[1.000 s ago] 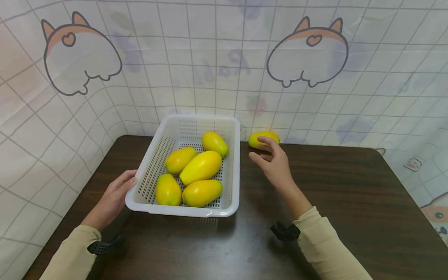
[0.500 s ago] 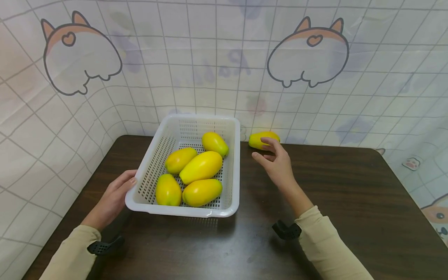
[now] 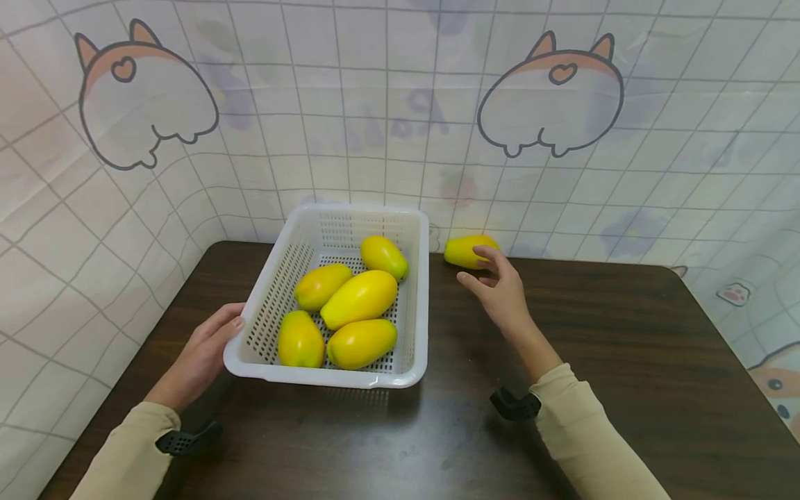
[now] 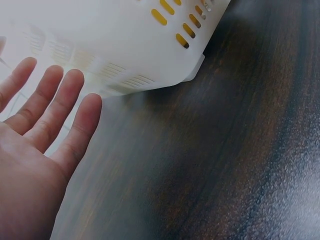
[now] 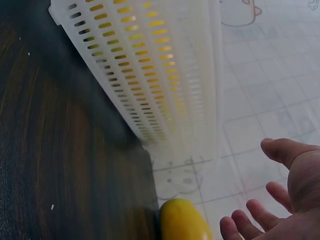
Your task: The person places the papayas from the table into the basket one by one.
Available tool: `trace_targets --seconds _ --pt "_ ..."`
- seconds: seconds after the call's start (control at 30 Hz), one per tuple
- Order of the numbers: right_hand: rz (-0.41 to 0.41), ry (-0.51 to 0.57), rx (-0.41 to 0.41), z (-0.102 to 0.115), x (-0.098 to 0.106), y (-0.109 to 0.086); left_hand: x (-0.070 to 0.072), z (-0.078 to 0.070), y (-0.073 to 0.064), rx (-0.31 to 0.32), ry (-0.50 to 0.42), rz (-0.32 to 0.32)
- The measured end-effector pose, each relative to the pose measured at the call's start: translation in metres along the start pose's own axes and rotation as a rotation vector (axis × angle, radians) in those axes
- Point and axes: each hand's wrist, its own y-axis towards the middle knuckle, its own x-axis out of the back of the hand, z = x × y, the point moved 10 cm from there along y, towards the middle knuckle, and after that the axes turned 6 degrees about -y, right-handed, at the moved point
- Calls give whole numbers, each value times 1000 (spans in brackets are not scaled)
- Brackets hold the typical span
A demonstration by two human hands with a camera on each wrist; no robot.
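Note:
In the head view, a white perforated plastic basket (image 3: pixel 420 305) holds several oval yellow fruits (image 3: pixel 359 298) with greenish ends; they look like papayas. My left hand (image 3: pixel 200 357) is at the basket's left rim, thumb by the edge. The left wrist view has that hand's fingers (image 4: pixel 70 100) extended and spread beside the outer wall; contact is hard to tell there. One more yellow fruit (image 3: pixel 462 251) lies at the table's back edge, right of the basket. Just in front of it, partly covering it, my right hand (image 3: pixel 503 292) hovers with loosely bent fingers, holding nothing.
The dark wooden table (image 3: pixel 612 361) extends to the right and in front of the basket. A white gridded cloth (image 3: pixel 400 90) with cartoon prints hangs behind and along both sides. Each wrist wears a black band (image 3: pixel 515 404).
My right hand has drifted slightly right and toward me, uncovering more of the lone fruit. The left hand, basket and fruits have stayed put.

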Motion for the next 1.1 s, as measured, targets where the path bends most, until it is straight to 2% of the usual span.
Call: trace_targets --seconds 0.43,0.77,1.1 --pt "-23 -37 -31 -16 6 8 1 0 -1 -4 3 -12" --pt "-12 -81 -91 -33 11 17 1 0 0 -5 1 -8" --pt "8 -129 -107 -44 14 24 0 0 0 2 4 -4"
